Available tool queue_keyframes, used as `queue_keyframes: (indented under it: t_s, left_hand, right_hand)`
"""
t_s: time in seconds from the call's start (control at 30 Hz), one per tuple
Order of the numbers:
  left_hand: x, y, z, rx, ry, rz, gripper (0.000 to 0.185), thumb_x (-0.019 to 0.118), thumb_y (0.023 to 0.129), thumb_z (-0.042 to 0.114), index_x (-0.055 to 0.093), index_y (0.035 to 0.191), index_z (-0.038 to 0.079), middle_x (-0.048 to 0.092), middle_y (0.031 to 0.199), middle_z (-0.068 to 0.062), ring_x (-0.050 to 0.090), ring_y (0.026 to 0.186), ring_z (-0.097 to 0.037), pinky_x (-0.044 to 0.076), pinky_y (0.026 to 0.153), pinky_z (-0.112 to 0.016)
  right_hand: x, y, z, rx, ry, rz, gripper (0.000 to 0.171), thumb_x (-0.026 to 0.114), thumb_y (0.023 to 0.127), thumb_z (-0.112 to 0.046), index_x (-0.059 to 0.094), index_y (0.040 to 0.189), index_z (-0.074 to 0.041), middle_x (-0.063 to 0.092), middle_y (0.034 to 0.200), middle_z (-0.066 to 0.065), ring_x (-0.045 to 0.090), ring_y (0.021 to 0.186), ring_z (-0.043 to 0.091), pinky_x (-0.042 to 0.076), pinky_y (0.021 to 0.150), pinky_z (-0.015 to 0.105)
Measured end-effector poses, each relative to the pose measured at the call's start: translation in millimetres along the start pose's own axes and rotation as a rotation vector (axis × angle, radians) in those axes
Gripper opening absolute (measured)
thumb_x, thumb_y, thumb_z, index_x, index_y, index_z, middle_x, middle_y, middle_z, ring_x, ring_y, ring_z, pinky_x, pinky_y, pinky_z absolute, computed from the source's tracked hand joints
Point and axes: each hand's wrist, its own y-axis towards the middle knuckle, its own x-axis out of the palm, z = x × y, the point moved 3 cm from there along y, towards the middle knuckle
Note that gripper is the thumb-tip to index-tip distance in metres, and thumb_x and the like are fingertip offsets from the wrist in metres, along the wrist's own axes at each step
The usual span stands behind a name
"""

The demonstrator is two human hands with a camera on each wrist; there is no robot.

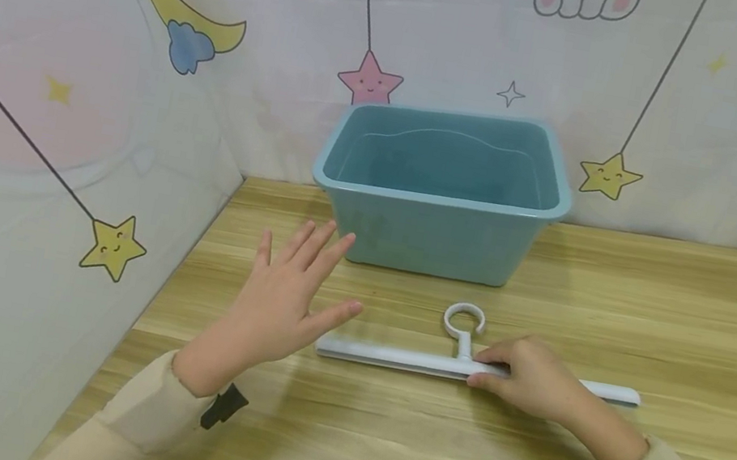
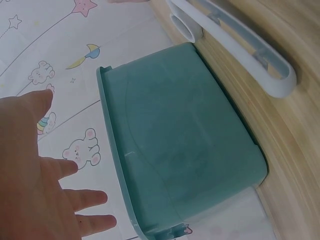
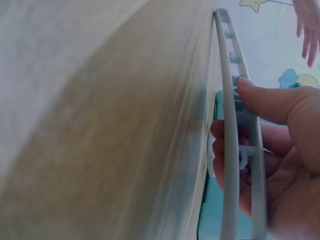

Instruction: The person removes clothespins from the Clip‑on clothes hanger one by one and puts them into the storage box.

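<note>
A white plastic hanger (image 1: 390, 356) lies along the wooden table, its round hook pointing toward the blue-green bin (image 1: 430, 237). Just right of the hook, my right hand (image 1: 531, 378) grips the hanger's bar between thumb and fingers. The right wrist view shows the thumb on one side of the bar (image 3: 228, 135) and the fingertips curled round the other. My left hand (image 1: 282, 301) is raised above the table, left of the hanger, with its fingers spread and nothing in them. In the left wrist view, that hand (image 2: 40, 175) appears beside the bin.
The bin stands at the back of the wooden table (image 1: 657, 314), close to a white cloth backdrop (image 1: 462, 33) printed with stars and a moon. More of this cloth hangs along the left side. Dark wrist devices sit at both cuffs.
</note>
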Motion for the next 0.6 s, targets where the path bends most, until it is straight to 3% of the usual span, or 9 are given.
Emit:
queue_keyframes:
  t_s: [0.3,0.6]
  left_hand:
    - [-0.2,-1.2,0.8,-0.008,0.002,-0.025,0.077,0.048,0.093,0.060,0.024,0.154,0.020,0.019,0.160,-0.009,0.012,0.147,-0.033,-0.001,0.107,-0.071]
    - [4.5,-3.6,-0.2,-0.025,0.019,-0.134,0.083,0.043,0.090,0.069,0.016,0.156,0.025,0.006,0.162,-0.007,-0.003,0.148,-0.033,-0.009,0.106,-0.071]
  right_hand:
    - [2.1,-0.1,0.3,-0.058,-0.004,-0.007,0.021,0.078,0.081,-0.027,0.076,0.090,-0.007,0.068,0.082,-0.006,0.063,0.076,0.009,0.051,0.066,0.028]
    - [4.4,-0.2,1.2,-0.052,-0.003,-0.043,0.019,0.079,0.080,-0.026,0.076,0.088,-0.009,0.067,0.079,-0.007,0.056,0.070,0.001,0.046,0.061,0.023]
